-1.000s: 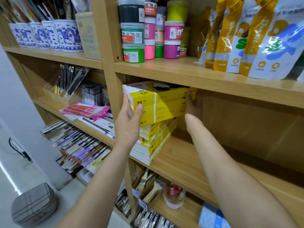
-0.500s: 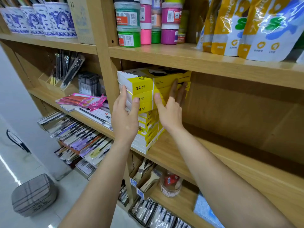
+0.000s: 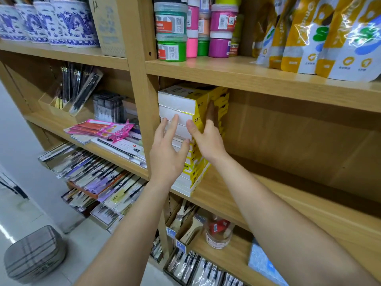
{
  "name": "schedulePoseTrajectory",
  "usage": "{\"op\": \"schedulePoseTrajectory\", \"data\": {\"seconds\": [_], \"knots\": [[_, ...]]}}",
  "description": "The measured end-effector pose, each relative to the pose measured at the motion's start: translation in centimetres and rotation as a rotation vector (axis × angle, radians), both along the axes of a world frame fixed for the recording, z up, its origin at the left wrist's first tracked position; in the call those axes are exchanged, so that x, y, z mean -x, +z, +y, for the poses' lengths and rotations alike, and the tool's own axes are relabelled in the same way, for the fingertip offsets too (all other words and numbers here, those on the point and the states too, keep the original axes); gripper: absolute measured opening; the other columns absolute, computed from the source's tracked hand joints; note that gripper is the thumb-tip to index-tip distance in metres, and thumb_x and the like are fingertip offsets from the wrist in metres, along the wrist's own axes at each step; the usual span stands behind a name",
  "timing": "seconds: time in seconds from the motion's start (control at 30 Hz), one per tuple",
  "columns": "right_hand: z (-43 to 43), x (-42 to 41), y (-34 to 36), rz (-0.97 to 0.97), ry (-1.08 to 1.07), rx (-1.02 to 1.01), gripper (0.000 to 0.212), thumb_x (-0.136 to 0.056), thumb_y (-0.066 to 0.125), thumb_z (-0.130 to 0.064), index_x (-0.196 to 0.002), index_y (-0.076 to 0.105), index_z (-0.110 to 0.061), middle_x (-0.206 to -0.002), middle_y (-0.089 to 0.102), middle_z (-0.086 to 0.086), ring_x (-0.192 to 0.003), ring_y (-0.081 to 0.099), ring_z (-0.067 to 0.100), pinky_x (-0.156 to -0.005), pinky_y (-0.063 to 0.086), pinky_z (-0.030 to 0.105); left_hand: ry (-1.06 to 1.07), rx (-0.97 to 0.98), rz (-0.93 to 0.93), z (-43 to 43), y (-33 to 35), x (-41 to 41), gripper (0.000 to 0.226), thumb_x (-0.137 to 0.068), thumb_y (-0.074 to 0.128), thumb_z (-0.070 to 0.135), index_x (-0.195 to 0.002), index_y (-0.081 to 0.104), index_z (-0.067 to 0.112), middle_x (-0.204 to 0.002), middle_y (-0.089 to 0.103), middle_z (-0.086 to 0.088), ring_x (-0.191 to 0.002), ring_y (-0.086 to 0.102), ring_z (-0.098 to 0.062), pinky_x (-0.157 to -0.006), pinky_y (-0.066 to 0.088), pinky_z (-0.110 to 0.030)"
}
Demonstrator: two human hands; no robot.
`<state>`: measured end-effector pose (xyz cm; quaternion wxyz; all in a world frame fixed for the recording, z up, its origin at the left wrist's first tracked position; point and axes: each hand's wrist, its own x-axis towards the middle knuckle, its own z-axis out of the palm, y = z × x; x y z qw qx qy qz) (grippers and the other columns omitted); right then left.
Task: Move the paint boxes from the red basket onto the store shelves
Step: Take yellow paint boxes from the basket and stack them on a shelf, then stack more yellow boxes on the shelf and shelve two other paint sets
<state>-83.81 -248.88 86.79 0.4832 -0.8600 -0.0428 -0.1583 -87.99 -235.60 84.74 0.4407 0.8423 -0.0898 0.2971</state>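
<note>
A stack of yellow and white paint boxes (image 3: 181, 100) stands at the left end of the middle wooden shelf (image 3: 257, 201), against the upright post. My left hand (image 3: 168, 153) lies flat against the white front faces of the boxes, fingers spread. My right hand (image 3: 208, 137) presses on the yellow side of the upper boxes, thumb on the front corner and fingers reaching behind. Neither hand grips a box. The red basket is out of view.
Paint jars (image 3: 175, 32) and yellow pouches (image 3: 321, 36) fill the shelf above. Blue-and-white pots (image 3: 61, 23) stand upper left. Brush packs (image 3: 99, 129) lie on the left shelves. A plaid grey bag (image 3: 33, 254) sits on the floor. To the right of the stack the shelf is bare wood.
The top boxes have turned so their white faces point at me and sit flush with the stack. My right hand came from behind the stack to its front corner.
</note>
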Motion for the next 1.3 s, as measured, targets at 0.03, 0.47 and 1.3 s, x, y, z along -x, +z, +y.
{"op": "schedulePoseTrajectory", "data": {"seconds": [0.03, 0.47, 1.3], "knots": [[0.1, -0.4, 0.4, 0.029, 0.009, 0.026, 0.120, -0.071, 0.035, -0.095, -0.164, 0.009, -0.024, -0.143, 0.059, 0.011, -0.121, 0.062, 0.033, -0.097, 0.050, 0.039, -0.024, -0.005, 0.009, 0.2, -0.1, -0.1, 0.066, -0.097, 0.065, 0.032, -0.156, 0.035, 0.037, -0.166, 0.028, -0.002, -0.147, 0.036, -0.020, -0.111, 0.044, -0.042], [-0.3, 3.6, 1.7, 0.090, -0.188, 0.196, 0.074, -0.095, 0.053, -0.066, -0.141, 0.046, -0.009, -0.132, 0.059, 0.017, -0.124, 0.058, 0.038, -0.092, 0.047, 0.042, -0.185, 0.059, 0.010, 2.4, 0.1, 3.7, 0.047, -0.093, 0.058, 0.034, -0.139, 0.059, 0.024, -0.139, 0.057, 0.007, -0.125, 0.057, -0.017, -0.099, 0.052, -0.047], [-29.8, 69.7, -25.2, 1.152, -0.908, 0.317, 0.064, -0.092, 0.057, -0.056, -0.137, 0.051, -0.012, -0.142, 0.052, 0.015, -0.131, 0.052, 0.038, -0.102, 0.047, 0.047, -1.201, -1.214, 0.420, -35.5, -22.4, 42.3, 0.070, -0.083, 0.058, 0.064, -0.139, 0.053, 0.021, -0.140, 0.054, -0.009, -0.127, 0.055, -0.032, -0.097, 0.051, -0.044]]}}
